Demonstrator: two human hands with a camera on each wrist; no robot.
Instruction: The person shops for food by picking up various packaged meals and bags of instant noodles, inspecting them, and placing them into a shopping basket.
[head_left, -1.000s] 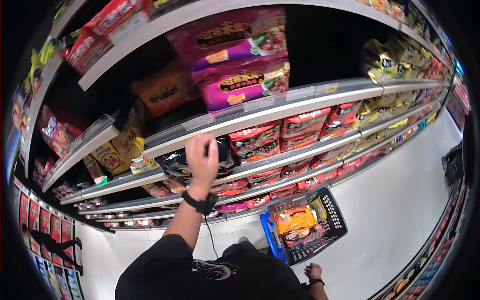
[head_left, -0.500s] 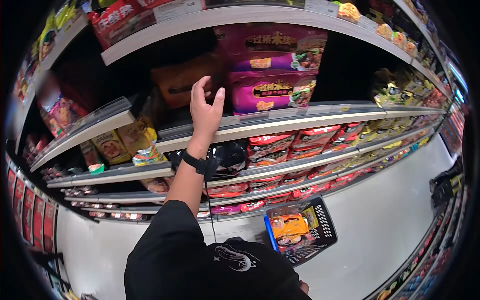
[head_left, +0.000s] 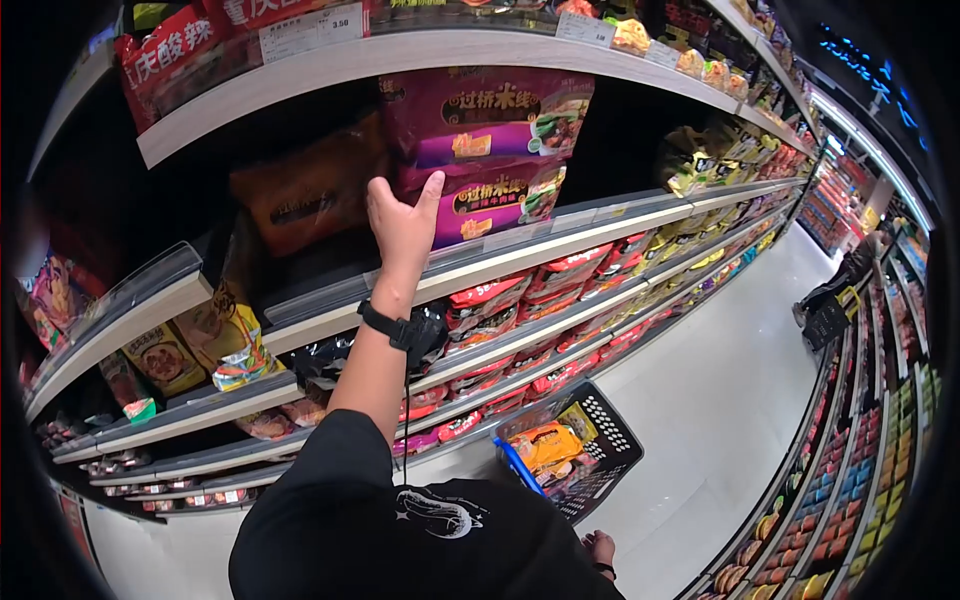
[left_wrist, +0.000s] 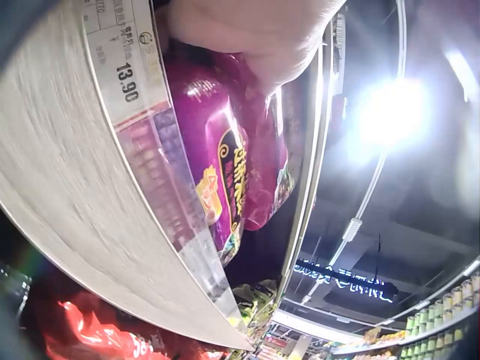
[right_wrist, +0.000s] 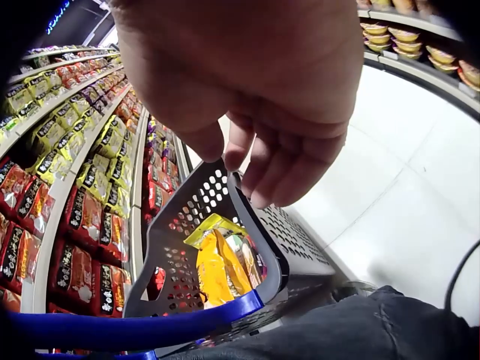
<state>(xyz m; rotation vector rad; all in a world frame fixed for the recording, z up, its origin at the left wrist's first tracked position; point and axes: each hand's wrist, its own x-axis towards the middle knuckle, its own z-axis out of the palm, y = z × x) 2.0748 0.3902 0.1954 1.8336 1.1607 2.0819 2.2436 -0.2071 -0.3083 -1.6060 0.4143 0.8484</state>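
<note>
My left hand (head_left: 403, 228) reaches onto the shelf at the left end of two stacked purple packs of rice noodles (head_left: 495, 205). Its thumb points up in front of the packs; the other fingers are bent away and mostly hidden, so I cannot tell whether they grip a pack. In the left wrist view, the hand (left_wrist: 251, 34) covers the near end of the purple packs (left_wrist: 225, 161). My right hand (head_left: 600, 548) hangs low by my body, fingers loosely curled and holding nothing. Below it in the right wrist view stands a grey shopping basket (right_wrist: 169, 251).
An orange pack (head_left: 310, 190) lies on the shelf left of the purple ones. The basket has a blue handle (right_wrist: 135, 330) and contains an orange bag (right_wrist: 217, 274) and a yellow one. A person (head_left: 850, 275) is farther along the aisle on the right.
My left hand rises from in front of the lower shelf up to the purple packs, with fingers spread midway. The head view has swung, showing more of the right-hand aisle.
</note>
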